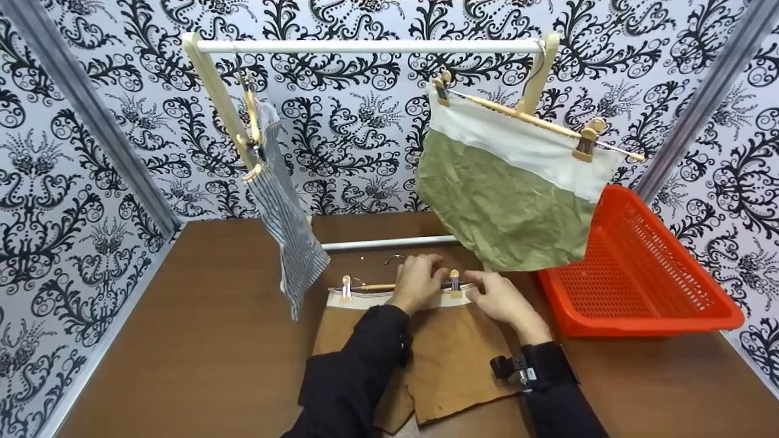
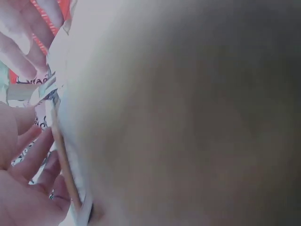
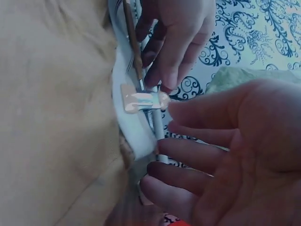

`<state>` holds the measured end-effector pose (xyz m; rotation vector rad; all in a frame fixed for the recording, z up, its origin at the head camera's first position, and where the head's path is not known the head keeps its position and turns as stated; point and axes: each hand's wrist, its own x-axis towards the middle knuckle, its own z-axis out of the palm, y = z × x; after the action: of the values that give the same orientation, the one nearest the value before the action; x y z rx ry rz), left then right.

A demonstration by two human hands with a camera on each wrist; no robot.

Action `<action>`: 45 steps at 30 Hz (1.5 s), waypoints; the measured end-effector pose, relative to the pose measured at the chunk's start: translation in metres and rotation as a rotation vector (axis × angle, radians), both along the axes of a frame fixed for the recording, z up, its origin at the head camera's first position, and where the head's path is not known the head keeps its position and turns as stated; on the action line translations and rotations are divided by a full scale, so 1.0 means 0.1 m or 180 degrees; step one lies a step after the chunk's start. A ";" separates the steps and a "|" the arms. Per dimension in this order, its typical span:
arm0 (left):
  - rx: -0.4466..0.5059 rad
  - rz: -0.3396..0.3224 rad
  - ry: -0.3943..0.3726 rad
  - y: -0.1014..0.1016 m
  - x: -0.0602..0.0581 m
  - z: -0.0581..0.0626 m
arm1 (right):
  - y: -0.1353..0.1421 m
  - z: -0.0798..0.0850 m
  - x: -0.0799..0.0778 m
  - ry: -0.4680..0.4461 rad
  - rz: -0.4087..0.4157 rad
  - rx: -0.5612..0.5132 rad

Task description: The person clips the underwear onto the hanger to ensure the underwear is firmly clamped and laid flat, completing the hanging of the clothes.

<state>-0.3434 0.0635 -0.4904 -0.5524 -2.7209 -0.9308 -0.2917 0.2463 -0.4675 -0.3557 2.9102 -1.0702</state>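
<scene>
Brown shorts [image 1: 453, 359] with a white waistband lie on the table, clipped to a wooden hanger [image 1: 378, 286]. A left clip [image 1: 346, 288] and a right clip [image 1: 454, 284] grip the waistband. My left hand [image 1: 419, 281] is at the hanger bar, just left of the right clip, with its fingers loosely bent beside the bar. On the clip's other side is my right hand [image 1: 500, 297], its fingers spread by the waistband's corner. In the right wrist view its thumb comes right up to the clip [image 3: 143, 100]. Blurred cloth [image 2: 188, 117] fills most of the left wrist view.
A rack with a white rail [image 1: 371, 46] stands behind. From it hang a striped garment [image 1: 283, 207] at left and green shorts [image 1: 505, 194] with a white waistband at right. A red basket [image 1: 657, 325] sits at the right of the brown table [image 1: 182, 340].
</scene>
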 end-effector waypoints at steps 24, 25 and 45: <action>-0.1264 0.0228 0.0667 -0.48 0.38 -0.04 | -0.07 -0.06 0.13 0.0100 0.0697 0.0368; -0.1276 0.0231 0.0670 -0.48 0.38 -0.05 | -0.07 -0.07 0.13 0.0100 0.0722 0.0361; -0.1581 0.0491 0.0655 -0.58 0.26 -0.11 | -0.16 -0.08 0.09 -0.0235 0.1031 0.0367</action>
<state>-0.3176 0.0059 -0.5019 -0.4766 -2.7466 -0.1421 -0.2829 0.2300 -0.4754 -0.7343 2.7068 -0.8442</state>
